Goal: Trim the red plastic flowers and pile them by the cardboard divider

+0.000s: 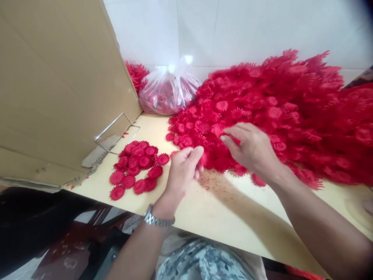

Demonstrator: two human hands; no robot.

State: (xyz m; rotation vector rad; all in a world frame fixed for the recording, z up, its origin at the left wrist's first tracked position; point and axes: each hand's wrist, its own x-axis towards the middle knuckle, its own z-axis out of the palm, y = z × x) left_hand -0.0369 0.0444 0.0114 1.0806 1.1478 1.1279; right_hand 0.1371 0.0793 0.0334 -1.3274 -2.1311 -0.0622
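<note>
Over the pale table (201, 212), my left hand (183, 167) is closed with thumb against fingers; whatever it pinches is hidden or too small to name. To its left lies a small group of red flower-shaped discs (134, 161), several loose and overlapping. My right hand (252, 146) is at the front of a large heap of red fringed pieces (233, 101), its thumb and forefinger close to one of them. Red lies behind these fingertips, and I cannot make out whether a piece is between them. The two hands are apart.
A cardboard box (64, 85) stands at the left, with a bent wire frame (116, 132) beside it. A tied clear plastic bag (169, 91) with red pieces sits by the white wall (189, 31). Red crumbs (214, 182) are scattered near the heap. Dark cloth shows at lower left.
</note>
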